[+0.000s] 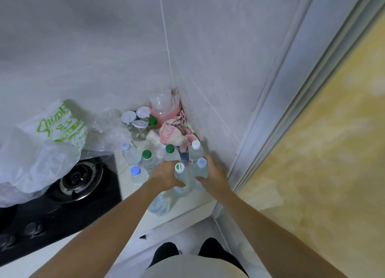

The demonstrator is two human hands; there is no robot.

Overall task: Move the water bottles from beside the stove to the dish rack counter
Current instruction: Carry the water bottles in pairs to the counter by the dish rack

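Head view, kitchen corner. I see both arms reaching into a cluster of water bottles standing on the pale counter between the black stove and the tiled wall. My left hand curls its fingers round the bottle with the white-and-green cap, which stands upright. My right hand wraps round the neighbouring bottle with the pale blue cap, just beside the first; the two bottles touch or nearly touch. Further bottles, with green, white and blue caps, stand behind and to the left of the hands, and one lies below the left wrist. Behind them are lidded jars, a pink jug and a pink cloth. A plastic bag overhangs the burner.
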